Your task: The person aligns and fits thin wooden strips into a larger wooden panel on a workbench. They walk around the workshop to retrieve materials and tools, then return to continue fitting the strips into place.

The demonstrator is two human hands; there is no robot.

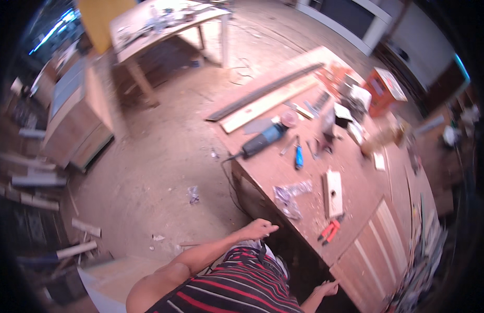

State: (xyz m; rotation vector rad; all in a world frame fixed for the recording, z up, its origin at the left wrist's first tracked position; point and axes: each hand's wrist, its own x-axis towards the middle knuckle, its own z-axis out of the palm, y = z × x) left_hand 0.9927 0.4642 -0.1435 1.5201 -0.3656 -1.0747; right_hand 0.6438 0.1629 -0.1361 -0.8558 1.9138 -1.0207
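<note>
Striped shirt (242,287) lowest; left hand (258,229) loosely curled, grip empty; right hand (328,288) open, fingers touching surface (283,167) edge near red pliers (329,230).

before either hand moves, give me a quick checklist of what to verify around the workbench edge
1. Left hand free of tools: ok, loosely closed, holding nothing visible.
2. Right hand placement: ok, fingers open against the slatted wooden panel.
3. Red-handled pliers seated on the workbench: not ok, they lie at the very edge.
4. Power tool cord: not ok, it hangs over the bench edge.
5. Power tool switched off: cannot tell.
6. Floor underfoot: not ok, scraps and dust.
</note>
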